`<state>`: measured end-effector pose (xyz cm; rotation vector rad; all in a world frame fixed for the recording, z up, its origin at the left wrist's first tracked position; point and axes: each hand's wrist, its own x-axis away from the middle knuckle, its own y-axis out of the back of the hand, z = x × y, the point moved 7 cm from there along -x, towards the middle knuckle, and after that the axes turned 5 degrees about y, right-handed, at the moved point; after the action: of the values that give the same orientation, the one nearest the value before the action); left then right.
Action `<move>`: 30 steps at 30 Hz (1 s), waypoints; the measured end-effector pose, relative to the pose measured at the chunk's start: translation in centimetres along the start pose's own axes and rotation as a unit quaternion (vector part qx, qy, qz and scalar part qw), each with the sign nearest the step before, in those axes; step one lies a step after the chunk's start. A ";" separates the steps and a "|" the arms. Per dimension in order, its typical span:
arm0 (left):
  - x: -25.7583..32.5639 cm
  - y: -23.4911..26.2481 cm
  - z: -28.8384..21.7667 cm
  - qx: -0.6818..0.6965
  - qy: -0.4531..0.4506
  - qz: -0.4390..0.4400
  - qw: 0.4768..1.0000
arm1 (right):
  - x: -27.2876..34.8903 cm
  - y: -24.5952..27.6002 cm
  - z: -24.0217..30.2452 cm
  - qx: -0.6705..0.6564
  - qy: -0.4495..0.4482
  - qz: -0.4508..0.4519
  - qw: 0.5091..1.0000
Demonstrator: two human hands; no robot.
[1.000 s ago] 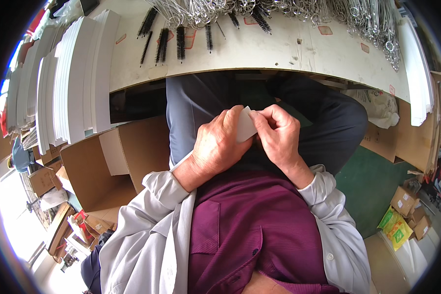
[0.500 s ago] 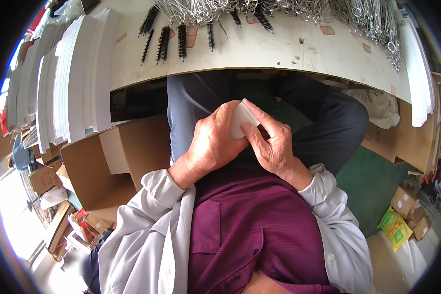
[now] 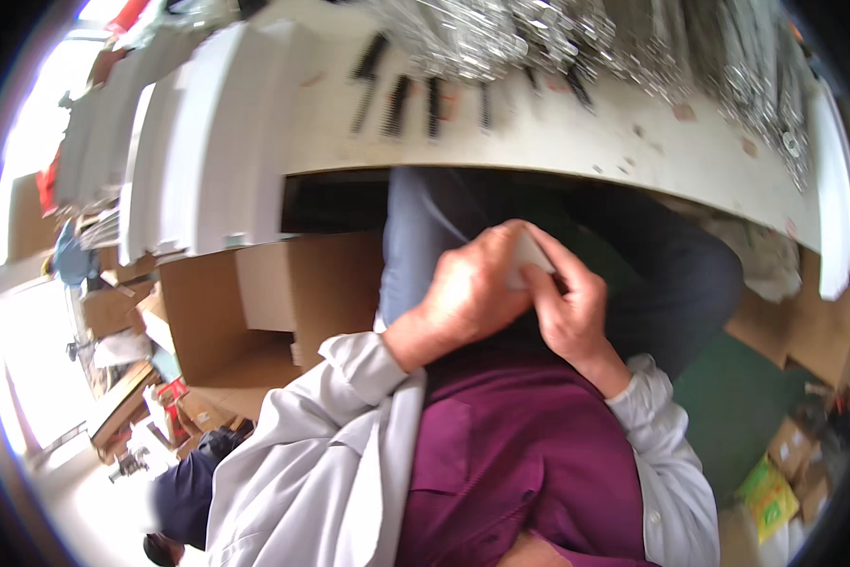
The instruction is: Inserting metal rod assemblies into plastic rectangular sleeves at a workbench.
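Both hands meet in front of my body, over my lap. A small white flat piece (image 3: 532, 257), which looks like folded card, is held between them. My left hand (image 3: 477, 288) is closed round its left side, back of the hand up. My right hand (image 3: 573, 307) pinches the other side, thumb on the near face and fingers along the far edge. Much of the piece is hidden by the fingers, and the picture is blurred.
Beyond my knees, a pale table (image 3: 529, 137) carries several black bristle brushes (image 3: 396, 106) and a heap of wire pieces with looped ends (image 3: 463, 42). White flat stacks (image 3: 240, 142) stand at the left, another (image 3: 836, 217) at the right. An open cardboard box (image 3: 340, 283) sits below the table edge.
The whole view has shifted, so table, box and hands appear farther right and lower. Both hands keep their hold on the white piece, which is now more covered by the fingers.
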<state>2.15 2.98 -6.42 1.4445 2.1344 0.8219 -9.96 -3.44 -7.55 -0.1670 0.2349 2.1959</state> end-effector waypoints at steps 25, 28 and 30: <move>1.7 34.9 6.1 -0.272 0.087 -0.285 0.915 | -10.3 5.5 0.2 0.239 0.180 -0.058 0.952; 0.9 39.9 9.8 -0.382 0.143 -0.321 0.855 | -10.4 5.1 0.2 0.268 0.194 -0.061 0.942; 1.6 44.1 13.0 -0.437 0.138 -0.364 0.811 | -10.5 4.5 0.5 0.271 0.205 -0.059 0.939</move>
<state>39.71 19.82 14.17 0.0171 1.8038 1.4396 -7.42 -14.11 -4.43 -0.3176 1.0218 1.8776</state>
